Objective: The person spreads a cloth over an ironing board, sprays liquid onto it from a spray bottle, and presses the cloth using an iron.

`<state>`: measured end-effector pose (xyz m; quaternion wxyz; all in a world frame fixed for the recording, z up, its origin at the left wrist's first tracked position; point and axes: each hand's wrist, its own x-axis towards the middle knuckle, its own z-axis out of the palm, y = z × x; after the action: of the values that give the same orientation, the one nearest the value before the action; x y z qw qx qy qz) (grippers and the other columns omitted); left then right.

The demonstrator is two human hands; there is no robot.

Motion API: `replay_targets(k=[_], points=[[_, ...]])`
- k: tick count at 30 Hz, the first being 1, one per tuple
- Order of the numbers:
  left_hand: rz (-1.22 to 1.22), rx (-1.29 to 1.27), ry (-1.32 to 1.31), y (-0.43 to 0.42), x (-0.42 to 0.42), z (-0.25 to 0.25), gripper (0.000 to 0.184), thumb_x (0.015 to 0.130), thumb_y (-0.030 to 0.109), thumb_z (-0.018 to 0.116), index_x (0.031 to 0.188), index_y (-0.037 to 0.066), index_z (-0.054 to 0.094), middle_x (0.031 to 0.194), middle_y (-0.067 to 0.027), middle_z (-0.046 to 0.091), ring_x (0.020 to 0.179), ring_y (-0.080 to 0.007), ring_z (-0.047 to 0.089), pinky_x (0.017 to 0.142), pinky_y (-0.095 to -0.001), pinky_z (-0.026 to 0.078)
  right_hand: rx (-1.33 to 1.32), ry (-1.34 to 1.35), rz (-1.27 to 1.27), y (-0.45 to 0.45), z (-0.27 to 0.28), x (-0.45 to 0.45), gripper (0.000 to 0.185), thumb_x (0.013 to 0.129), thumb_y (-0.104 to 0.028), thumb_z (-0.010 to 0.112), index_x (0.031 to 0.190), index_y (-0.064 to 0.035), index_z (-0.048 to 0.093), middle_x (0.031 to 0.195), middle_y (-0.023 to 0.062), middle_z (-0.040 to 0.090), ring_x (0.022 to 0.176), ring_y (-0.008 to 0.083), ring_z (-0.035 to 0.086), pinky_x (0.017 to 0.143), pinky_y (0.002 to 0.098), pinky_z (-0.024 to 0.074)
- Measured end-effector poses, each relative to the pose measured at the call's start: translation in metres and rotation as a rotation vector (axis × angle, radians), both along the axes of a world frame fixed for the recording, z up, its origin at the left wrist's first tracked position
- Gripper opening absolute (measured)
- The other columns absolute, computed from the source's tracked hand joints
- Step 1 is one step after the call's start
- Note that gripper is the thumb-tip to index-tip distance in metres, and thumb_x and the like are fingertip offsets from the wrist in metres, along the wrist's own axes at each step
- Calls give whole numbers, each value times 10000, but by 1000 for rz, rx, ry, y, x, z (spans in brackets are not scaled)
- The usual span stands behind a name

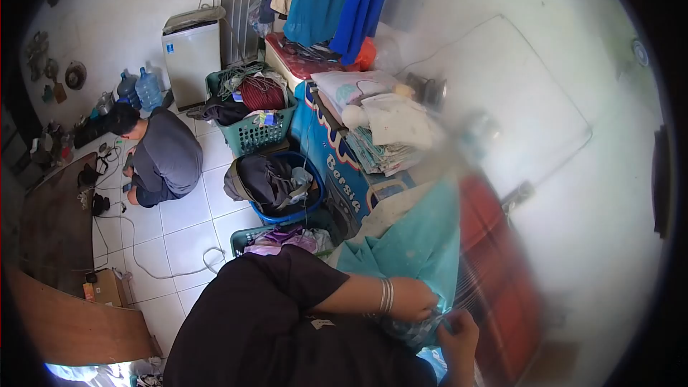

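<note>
One broad turquoise cloth (pixel 419 240), softly creased, tapering upward.

room opens to the right of the right hand (pixel 460 338), over the red checked cloth (pixel 494 279), as far as the pale wall (pixel 573 64). between the left hand (pixel 416 299) and the folded stack (pixel 390 145), the turquoise cloth (pixel 408 244) hangs in the way, and the stack itself blocks farther reach. beside the left elbow, the low green basket (pixel 238 241), blue tub (pixel 320 201) and tall green basket (pixel 251 140) form a row of obstacles. beyond them, a passage runs over the tiled floor (pixel 188 215), crossed by a cable (pixel 152 272) and narrowed by a seated person (pixel 172 150).
</note>
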<state>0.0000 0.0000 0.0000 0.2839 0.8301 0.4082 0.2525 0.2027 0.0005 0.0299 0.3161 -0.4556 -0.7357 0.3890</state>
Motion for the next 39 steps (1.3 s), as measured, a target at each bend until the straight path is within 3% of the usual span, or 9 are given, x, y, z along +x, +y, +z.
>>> replay_targets(k=[2, 6, 9, 12, 21, 27, 32, 36, 39], points=[[-24, 49, 12, -2, 2, 1, 220, 771, 212, 496, 847, 24, 581, 798, -166, 600, 788, -341, 575, 721, -422, 450, 14, -369, 117, -2, 7, 5, 261, 637, 37, 613, 886, -19, 556, 788, 32, 542, 691, 87, 539, 607, 216, 435], [-135, 59, 10, 3, -6, 1, 212, 771, 204, 490, 827, 19, 577, 762, -165, 592, 758, -342, 572, 704, -424, 450, 34, -340, 209, 5, 0, -8, 204, 638, 31, 618, 831, -18, 572, 835, 32, 554, 681, 66, 529, 574, 210, 425], [-161, 75, -44, 3, -10, 6, 205, 774, 199, 484, 799, 14, 570, 734, -170, 583, 749, -345, 569, 688, -424, 447, -24, -163, 122, 11, 0, -10, 294, 615, -29, 655, 898, -9, 580, 911, 97, 572, 683, 141, 564, 571, 250, 435], [-174, 117, -38, 1, -11, 6, 204, 783, 214, 486, 838, 32, 563, 758, -160, 583, 747, -338, 571, 677, -425, 445, 281, -271, 353, 15, 1, -13, 274, 616, -16, 628, 886, -9, 579, 1007, 115, 545, 767, 190, 574, 628, 274, 449], [169, 203, -305, 7, -21, 4, 237, 775, 265, 582, 909, 89, 496, 791, -101, 573, 739, -307, 577, 626, -399, 443, 265, -306, 216, 26, 3, -27, 204, 646, -39, 575, 843, 9, 550, 867, 154, 583, 784, 319, 577, 703, 347, 452], [206, 256, -274, 17, -32, -3, 251, 782, 306, 586, 912, 104, 510, 765, -96, 578, 724, -309, 572, 613, -403, 437, 432, -154, 283, 41, 1, -41, 161, 675, -26, 560, 832, 7, 571, 741, 111, 583, 686, 216, 578, 653, 307, 449], [251, 203, -224, 25, -43, -14, 237, 736, 251, 597, 919, 121, 519, 751, -96, 584, 722, -309, 574, 606, -413, 435, 159, -82, 180, 52, -5, -39, 77, 729, -32, 578, 785, 0, 536, 682, 25, 550, 648, 90, 507, 589, 243, 418], [327, 139, -173, 37, -61, -24, 241, 720, 223, 590, 936, 134, 529, 767, -87, 594, 737, -302, 582, 617, -412, 440, 108, -16, 185, 59, 1, -44, 58, 752, -37, 555, 777, -1, 516, 666, 26, 522, 618, 101, 476, 573, 240, 402], [426, 91, -147, 43, -76, -31, 248, 720, 220, 589, 951, 145, 539, 772, -79, 602, 742, -300, 589, 633, -405, 448, 425, -143, 176, 58, 25, -55, 66, 770, -80, 532, 764, -25, 497, 679, 77, 442, 603, 187, 408, 575, 317, 367]])
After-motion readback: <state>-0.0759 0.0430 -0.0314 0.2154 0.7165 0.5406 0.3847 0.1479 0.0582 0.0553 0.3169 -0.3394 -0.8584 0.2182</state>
